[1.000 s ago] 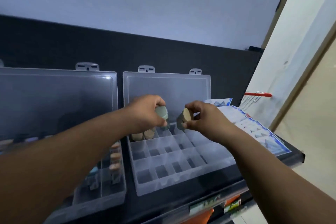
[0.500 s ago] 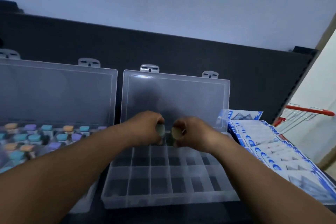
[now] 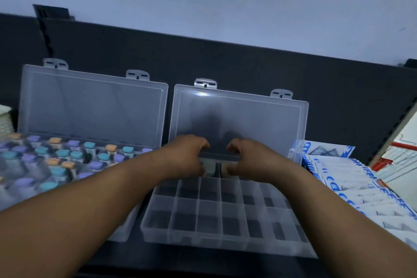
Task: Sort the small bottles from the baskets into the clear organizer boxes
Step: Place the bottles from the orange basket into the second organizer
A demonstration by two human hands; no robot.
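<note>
Two clear organizer boxes stand open side by side on a dark shelf. The right organizer box (image 3: pixel 228 221) has mostly bare compartments. My left hand (image 3: pixel 187 158) grips a small green-capped bottle (image 3: pixel 208 166) over the box's back row. My right hand (image 3: pixel 246 160) grips a small tan-capped bottle (image 3: pixel 224 168) right beside it. The two bottles are nearly touching, lowered into neighbouring back compartments. The left organizer box (image 3: pixel 90 106) holds several small bottles (image 3: pixel 58 160) with teal, purple and orange caps. No basket is in view.
Both lids lean back against a black back panel (image 3: pixel 225 61). A stack of blue-and-white packets (image 3: pixel 352 178) lies right of the boxes. A red-handled wire cart (image 3: pixel 404 149) shows at the far right edge. A pale object (image 3: pixel 4 119) sits at far left.
The view swung left, bringing the filled left box into sight. Both hands moved down and lowered their bottles from above the box into its back row.
</note>
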